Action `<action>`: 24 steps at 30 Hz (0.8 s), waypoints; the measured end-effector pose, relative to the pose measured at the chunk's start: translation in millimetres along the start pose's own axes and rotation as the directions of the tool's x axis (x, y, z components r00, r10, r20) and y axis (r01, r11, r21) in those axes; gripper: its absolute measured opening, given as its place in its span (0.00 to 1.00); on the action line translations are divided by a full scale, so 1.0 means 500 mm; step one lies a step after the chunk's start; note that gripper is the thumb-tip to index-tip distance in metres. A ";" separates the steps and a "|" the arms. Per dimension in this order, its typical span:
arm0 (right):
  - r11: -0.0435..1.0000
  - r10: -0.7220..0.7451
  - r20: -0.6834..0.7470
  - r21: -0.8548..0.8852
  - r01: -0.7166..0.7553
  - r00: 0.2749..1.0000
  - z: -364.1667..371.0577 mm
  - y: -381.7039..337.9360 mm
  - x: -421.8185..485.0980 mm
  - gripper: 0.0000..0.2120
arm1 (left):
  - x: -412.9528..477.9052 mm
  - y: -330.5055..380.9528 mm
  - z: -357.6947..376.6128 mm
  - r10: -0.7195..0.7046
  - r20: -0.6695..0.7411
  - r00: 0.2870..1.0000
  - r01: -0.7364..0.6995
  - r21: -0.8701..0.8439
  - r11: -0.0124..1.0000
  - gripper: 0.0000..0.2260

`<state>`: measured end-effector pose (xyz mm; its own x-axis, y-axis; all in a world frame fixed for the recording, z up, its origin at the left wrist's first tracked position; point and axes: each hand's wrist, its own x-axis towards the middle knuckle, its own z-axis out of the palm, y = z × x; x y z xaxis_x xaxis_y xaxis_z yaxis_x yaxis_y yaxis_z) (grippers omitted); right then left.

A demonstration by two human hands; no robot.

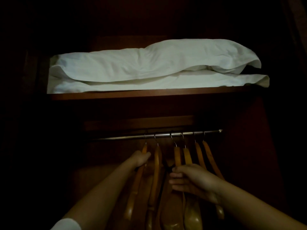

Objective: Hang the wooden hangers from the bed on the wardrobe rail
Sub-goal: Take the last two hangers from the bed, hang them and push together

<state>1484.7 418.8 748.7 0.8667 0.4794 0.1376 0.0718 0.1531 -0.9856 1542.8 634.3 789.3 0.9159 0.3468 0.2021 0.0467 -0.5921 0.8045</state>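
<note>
We find six hangers [157,163] on the rail [159,135], hooks over the bar, bodies hanging into the dark wardrobe. The lot sits from mid-rail toward its right end; the left stretch of bar is bare.

The left hand [141,159] is closed around the shoulder of the leftmost hanger, just below its hook. The right hand [191,178] lies across the middle hangers, fingers loosely curled against the wood; whether it grips one or only steadies them, we cannot tell in this light.

We judge the step in hand to be seating or spacing, with the leftmost hanger apparently the one being settled. The bed is out of view, so we cannot say whether any hangers remain there.

Next move, in our judgement: let go of the leftmost hanger once its hook rides squarely on the bar, then even out the gaps.

The hangers are honey-coloured wood with thin metal hooks, curved shoulders and broad rounded ends. Several hang askew and crowd each other lower down. White bedding [149,68] fills the shelf [149,95] above.
</note>
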 end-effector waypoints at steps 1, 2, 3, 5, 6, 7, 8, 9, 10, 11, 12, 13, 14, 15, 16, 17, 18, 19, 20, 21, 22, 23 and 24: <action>1.000 -0.007 -0.006 0.013 0.007 1.000 -0.005 0.000 0.000 0.13 | 0.000 -0.006 0.004 0.000 0.003 1.000 0.000 -0.027 1.000 0.21; 1.000 -0.014 -0.016 0.021 0.015 1.000 -0.009 -0.002 0.001 0.12 | 0.001 -0.012 0.009 0.002 0.004 1.000 -0.002 -0.049 0.999 0.26; 0.999 -0.027 -0.022 0.026 0.028 0.999 -0.014 -0.006 0.000 0.11 | -0.003 -0.014 0.014 0.004 0.008 1.000 -0.004 -0.064 0.998 0.28; 0.997 -0.073 -0.052 0.030 0.075 0.996 -0.025 -0.021 -0.008 0.06 | 0.005 -0.021 0.026 0.008 0.027 1.000 -0.004 -0.140 0.990 0.29; 0.993 -0.115 -0.090 0.021 0.117 0.989 -0.031 -0.034 -0.010 0.04 | 0.005 -0.021 0.032 0.008 0.056 0.998 0.004 -0.199 0.980 0.29; 0.985 -0.173 -0.139 -0.002 0.175 0.975 -0.041 -0.050 -0.012 0.06 | 0.005 -0.023 0.036 0.006 0.096 0.995 0.020 -0.259 0.966 0.29; 0.970 -0.244 -0.204 -0.042 0.241 0.948 -0.058 -0.069 -0.008 0.10 | 0.005 -0.024 0.041 0.017 0.122 0.992 0.022 -0.309 0.951 0.31; 0.947 -0.320 -0.273 -0.103 0.303 0.907 -0.082 -0.090 0.001 0.14 | 0.008 -0.025 0.046 0.024 0.146 0.989 0.028 -0.347 0.937 0.33; 0.921 -0.388 -0.329 -0.178 0.347 0.861 -0.106 -0.112 0.009 0.16 | 0.011 -0.026 0.051 0.037 0.170 0.985 0.033 -0.392 0.919 0.36; 0.894 -0.444 -0.367 -0.241 0.377 0.818 -0.129 -0.134 0.019 0.18 | 0.012 -0.029 0.053 0.056 0.190 0.980 0.034 -0.438 0.898 0.35; 0.874 -0.479 -0.394 -0.296 0.385 0.784 -0.152 -0.153 0.030 0.19 | 0.012 -0.031 0.055 0.074 0.207 0.976 0.037 -0.488 0.872 0.32; 0.857 -0.504 -0.406 -0.341 0.386 0.762 -0.172 -0.165 0.042 0.19 | 0.015 -0.035 0.058 0.092 0.229 0.969 0.047 -0.536 0.843 0.28; 0.844 -0.517 -0.406 -0.389 0.369 0.754 -0.189 -0.169 0.056 0.19 | 0.025 -0.043 0.060 0.099 0.246 0.964 0.061 -0.570 0.820 0.25; 0.833 -0.517 -0.391 -0.433 0.344 0.761 -0.199 -0.166 0.068 0.20 | 0.029 -0.048 0.062 0.098 0.257 0.961 0.078 -0.596 0.799 0.24; 0.834 -0.489 -0.382 -0.467 0.293 0.784 -0.208 -0.154 0.081 0.20 | 0.032 -0.052 0.064 0.102 0.256 0.961 0.081 -0.616 0.784 0.23; 0.845 -0.446 -0.380 -0.478 0.241 0.810 -0.218 -0.137 0.097 0.20 | 0.033 -0.053 0.064 0.105 0.247 0.963 0.082 -0.641 0.763 0.24; 0.863 -0.388 -0.385 -0.471 0.183 0.837 -0.227 -0.118 0.112 0.20 | 0.036 -0.053 0.064 0.106 0.259 0.960 0.097 -0.664 0.741 0.25; 0.877 -0.326 -0.388 -0.464 0.123 0.862 -0.235 -0.099 0.123 0.20 | 0.037 -0.049 0.066 0.084 0.261 0.962 0.119 -0.673 0.730 0.27; 0.885 -0.264 -0.391 -0.461 0.061 0.882 -0.239 -0.085 0.128 0.21 | 0.040 -0.047 0.068 0.065 0.269 0.961 0.138 -0.669 0.730 0.29; 0.892 -0.218 -0.397 -0.452 0.017 0.891 -0.244 -0.072 0.133 0.22 | 0.035 -0.042 0.071 0.048 0.271 0.961 0.147 -0.652 0.744 0.30; 0.899 -0.184 -0.400 -0.437 -0.011 0.898 -0.246 -0.062 0.138 0.22 | 0.033 -0.040 0.076 0.040 0.272 0.961 0.151 -0.646 0.748 0.30; 0.909 -0.167 -0.393 -0.417 -0.013 0.904 -0.249 -0.051 0.144 0.22 | 0.032 -0.038 0.081 0.049 0.278 0.959 0.154 -0.661 0.734 0.29; 0.922 -0.156 -0.380 -0.388 -0.004 0.912 -0.249 -0.039 0.147 0.21 | 0.030 -0.037 0.086 0.059 0.281 0.958 0.158 -0.687 0.709 0.28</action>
<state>1608.6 343.4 766.0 0.9667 0.0850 0.2415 0.2538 -0.1964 -0.9471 1572.6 619.0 753.5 0.9921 0.0935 0.0841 -0.0963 0.1344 0.9862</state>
